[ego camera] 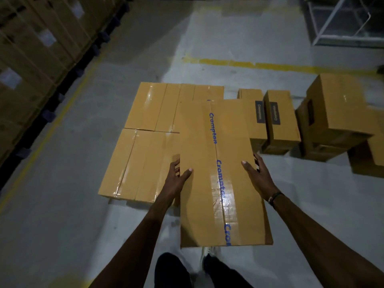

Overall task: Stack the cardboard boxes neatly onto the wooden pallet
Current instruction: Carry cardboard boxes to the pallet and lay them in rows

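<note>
A long cardboard box (220,175) with blue-lettered tape down its top is held lengthwise in front of me, its far end over the boxes on the floor. My left hand (176,177) grips its left side with the thumb on top. My right hand (256,173) grips its right side the same way. Beyond it lies a flat layer of several taped boxes (149,129) packed side by side. The pallet under that layer is hidden.
Two loose boxes (276,119) and a rough pile of larger boxes (336,121) stand on the floor at the right. A tall wall of strapped cartons (35,48) runs along the left behind a yellow floor line. A white metal frame (342,21) stands at the far right.
</note>
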